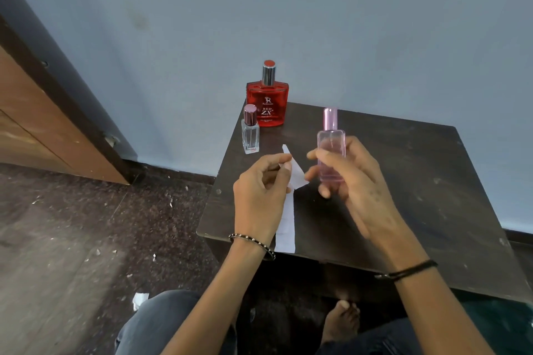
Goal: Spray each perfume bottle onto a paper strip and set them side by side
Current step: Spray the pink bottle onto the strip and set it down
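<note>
Dark wooden table (403,181) fills the right centre of the frame, set against a pale blue wall (317,23). Right hand (354,181), just right of frame centre, grips a slim pink perfume bottle (331,153) upright above the tabletop; fingers wrap its lower body from behind, thumb across the front, pink cap on and pointing up. Left hand (262,190), just left of the bottle, pinches a white paper strip (295,173) between thumb and forefinger; the strip's pointed upper end rises toward the bottle, close to it but apart. Below that hand a second run of white paper (287,230) lies on the table and reaches its near edge; whether it is one piece with the pinched strip cannot be told.

At the table's far left corner, upper centre of the frame, stands a red flat-sided perfume bottle (267,105) labelled "RED ZX", silver collar, red cap top. Just in front and left of it stands a small clear square bottle (250,135) with a rose-metallic cap; the two look close, contact uncertain. Both upright, capped.

Beaded bracelet (252,242) on left wrist; black band (406,269) on right wrist. Paper scraps (140,300) lie on the speckled floor (86,225) at lower left.
</note>
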### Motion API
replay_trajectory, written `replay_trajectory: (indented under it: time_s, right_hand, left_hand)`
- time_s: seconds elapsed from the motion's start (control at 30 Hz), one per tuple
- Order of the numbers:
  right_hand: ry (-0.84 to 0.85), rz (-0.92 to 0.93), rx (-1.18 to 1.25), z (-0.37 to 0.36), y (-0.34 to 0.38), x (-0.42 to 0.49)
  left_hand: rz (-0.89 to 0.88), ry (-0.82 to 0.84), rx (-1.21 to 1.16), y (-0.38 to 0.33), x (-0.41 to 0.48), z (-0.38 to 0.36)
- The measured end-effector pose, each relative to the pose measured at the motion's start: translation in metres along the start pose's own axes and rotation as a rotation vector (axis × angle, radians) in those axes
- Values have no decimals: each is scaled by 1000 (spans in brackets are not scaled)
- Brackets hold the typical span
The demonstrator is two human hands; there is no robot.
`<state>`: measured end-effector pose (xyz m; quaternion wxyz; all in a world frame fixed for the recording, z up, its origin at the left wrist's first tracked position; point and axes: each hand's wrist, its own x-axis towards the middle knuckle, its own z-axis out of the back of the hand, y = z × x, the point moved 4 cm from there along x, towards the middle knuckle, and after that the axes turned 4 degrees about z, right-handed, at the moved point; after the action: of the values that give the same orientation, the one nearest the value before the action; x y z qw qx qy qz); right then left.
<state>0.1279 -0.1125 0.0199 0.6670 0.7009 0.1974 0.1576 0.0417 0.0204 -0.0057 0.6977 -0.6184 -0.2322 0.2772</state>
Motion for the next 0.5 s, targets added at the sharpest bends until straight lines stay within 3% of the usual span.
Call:
replay_trajectory:
  time_s: [0.23,0.37,0.5]
  right_hand:
    - [90,50,6,1,-1,-8]
    - [127,18,-61,1,2,-8]
    - [172,37,-119,-4,3,-10]
  left_hand:
    - [-95,23,71,-5,13,-19]
    - [-49,-21,-52,-10,14,-19]
    - [-44,81,-207,-22,12,-23]
